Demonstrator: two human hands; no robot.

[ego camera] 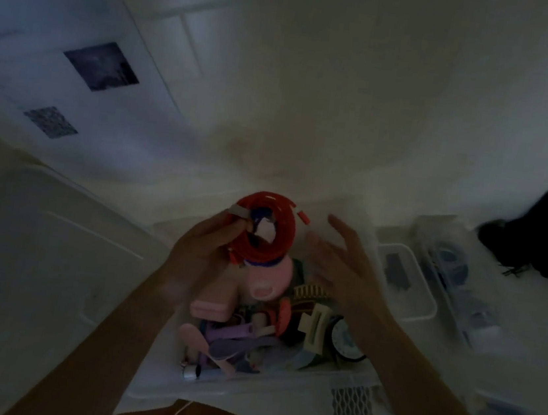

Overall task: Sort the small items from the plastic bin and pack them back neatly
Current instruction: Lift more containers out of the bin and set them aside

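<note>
Right now the left hand [204,243] grips a coiled red cable [268,229], fingers curled round the near side of the loop, holding it up above the far end of the clear plastic bin [243,388]. A grey tab sits at the top of the coil by the fingertips, and a red plug end pokes out at the upper right of the loop. Just beside it, the right hand [345,261] hovers with fingers spread and straight, palm turned toward the coil, touching nothing.

Down below, the bin is packed with a jumble: a pink round-topped item [265,280] directly under the coil, a pink rectangular case [210,308] at the left, a cream hair claw clip [314,328] toward the right, a small round clock face [345,342] against the right wall, and purple and pink pieces heaped at the near end. The picture is dim and blurred, so finer details of these are hard to tell.

Over to the right of the bin, a small white tray [423,313] holds a dark flat item, and beside it lies a clear bag [448,263] with bluish contents. Farther right, a black object [545,233] rests on the white surface. At left, a clear lid [53,249] lies flat.
</note>
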